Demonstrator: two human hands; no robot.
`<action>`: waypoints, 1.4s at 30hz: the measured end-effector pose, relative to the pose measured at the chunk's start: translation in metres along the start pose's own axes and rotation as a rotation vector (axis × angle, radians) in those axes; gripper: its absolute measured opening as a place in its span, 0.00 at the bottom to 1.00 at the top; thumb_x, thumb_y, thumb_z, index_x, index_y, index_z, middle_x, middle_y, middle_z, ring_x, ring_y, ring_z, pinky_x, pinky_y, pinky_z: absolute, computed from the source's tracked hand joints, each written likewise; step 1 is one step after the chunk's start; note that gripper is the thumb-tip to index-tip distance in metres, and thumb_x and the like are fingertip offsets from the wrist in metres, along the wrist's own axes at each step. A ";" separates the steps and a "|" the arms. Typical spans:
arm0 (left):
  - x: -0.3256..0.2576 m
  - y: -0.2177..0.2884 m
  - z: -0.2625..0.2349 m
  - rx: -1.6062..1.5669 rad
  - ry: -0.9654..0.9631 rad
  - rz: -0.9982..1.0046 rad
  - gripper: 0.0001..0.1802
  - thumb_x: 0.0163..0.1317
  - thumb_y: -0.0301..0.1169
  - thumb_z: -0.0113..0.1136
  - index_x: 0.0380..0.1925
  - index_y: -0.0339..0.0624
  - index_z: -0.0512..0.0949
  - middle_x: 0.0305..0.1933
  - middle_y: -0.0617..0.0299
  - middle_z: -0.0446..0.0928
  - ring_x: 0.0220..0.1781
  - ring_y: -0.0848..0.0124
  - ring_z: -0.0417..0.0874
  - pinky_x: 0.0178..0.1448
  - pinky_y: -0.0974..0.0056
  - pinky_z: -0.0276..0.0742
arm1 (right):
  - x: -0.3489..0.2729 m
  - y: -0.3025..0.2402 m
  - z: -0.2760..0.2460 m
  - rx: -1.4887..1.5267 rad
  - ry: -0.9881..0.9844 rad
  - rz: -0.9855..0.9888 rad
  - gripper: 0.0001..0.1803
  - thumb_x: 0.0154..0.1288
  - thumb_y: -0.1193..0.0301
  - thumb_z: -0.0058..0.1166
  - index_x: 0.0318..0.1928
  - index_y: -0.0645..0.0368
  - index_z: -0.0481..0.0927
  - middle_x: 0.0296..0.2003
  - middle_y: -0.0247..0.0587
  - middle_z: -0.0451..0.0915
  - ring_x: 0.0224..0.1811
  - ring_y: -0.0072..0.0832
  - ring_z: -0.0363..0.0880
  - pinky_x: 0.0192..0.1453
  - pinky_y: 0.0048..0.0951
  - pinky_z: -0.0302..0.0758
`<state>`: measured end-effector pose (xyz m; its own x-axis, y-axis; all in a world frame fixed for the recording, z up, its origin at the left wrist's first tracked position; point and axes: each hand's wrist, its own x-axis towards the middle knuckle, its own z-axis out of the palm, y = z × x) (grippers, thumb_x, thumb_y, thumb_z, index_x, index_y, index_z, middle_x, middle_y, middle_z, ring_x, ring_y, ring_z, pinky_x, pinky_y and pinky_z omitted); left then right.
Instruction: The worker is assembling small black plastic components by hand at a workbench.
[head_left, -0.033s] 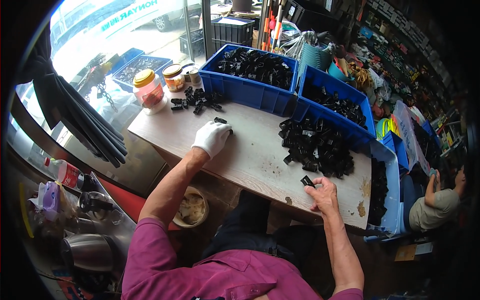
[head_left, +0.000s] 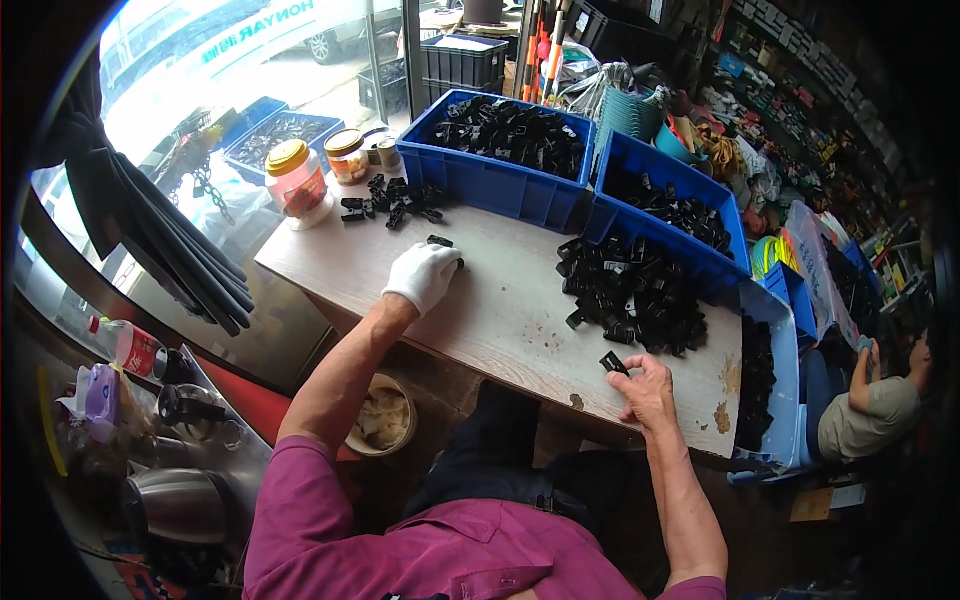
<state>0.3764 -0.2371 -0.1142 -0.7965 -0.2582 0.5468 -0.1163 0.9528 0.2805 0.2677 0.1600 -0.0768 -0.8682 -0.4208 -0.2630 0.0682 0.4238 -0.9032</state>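
Head view, lower centre right: the bare right hand [head_left: 648,388] rests at the near table [head_left: 500,320] edge, fingers curled, pinching one small black plastic clip [head_left: 613,362]; just beyond it lies a large heap of black clips [head_left: 630,290]; at frame centre the white-gloved left hand [head_left: 424,274] lies loosely closed, touching a single black piece [head_left: 440,241]; farther, upper left, a small cluster of clips [head_left: 392,202] and two yellow-lidded jars [head_left: 296,182]; upper centre, two blue bins [head_left: 500,185] filled with clips
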 end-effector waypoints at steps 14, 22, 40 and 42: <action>-0.009 -0.019 -0.002 -0.053 0.149 -0.118 0.10 0.69 0.36 0.60 0.44 0.46 0.85 0.41 0.51 0.85 0.44 0.49 0.85 0.50 0.50 0.81 | 0.003 0.006 0.003 -0.010 0.011 -0.041 0.16 0.59 0.73 0.68 0.44 0.66 0.79 0.16 0.27 0.68 0.11 0.16 0.63 0.12 0.23 0.66; -0.025 0.022 -0.002 -0.096 0.104 0.018 0.14 0.63 0.27 0.63 0.49 0.44 0.83 0.45 0.50 0.86 0.47 0.49 0.85 0.53 0.51 0.81 | 0.000 0.003 0.006 -0.020 -0.007 -0.052 0.15 0.60 0.73 0.68 0.45 0.66 0.80 0.16 0.25 0.69 0.11 0.15 0.62 0.11 0.23 0.63; -0.007 0.190 0.066 -0.560 -0.234 0.505 0.18 0.58 0.27 0.64 0.50 0.47 0.84 0.50 0.61 0.85 0.49 0.56 0.83 0.54 0.57 0.83 | 0.002 0.005 0.011 -0.019 -0.011 -0.055 0.16 0.58 0.77 0.61 0.48 0.65 0.83 0.14 0.30 0.74 0.11 0.18 0.68 0.13 0.25 0.71; -0.003 0.191 0.068 -0.552 -0.248 0.520 0.19 0.57 0.28 0.65 0.52 0.46 0.84 0.51 0.60 0.84 0.51 0.56 0.84 0.55 0.57 0.83 | 0.000 0.000 0.011 -0.003 -0.001 -0.028 0.17 0.58 0.77 0.60 0.49 0.65 0.83 0.14 0.31 0.74 0.11 0.18 0.69 0.13 0.25 0.71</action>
<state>0.3167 -0.0440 -0.1157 -0.7844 0.3027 0.5414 0.5655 0.7076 0.4236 0.2729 0.1515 -0.0808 -0.8692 -0.4334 -0.2379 0.0424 0.4141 -0.9093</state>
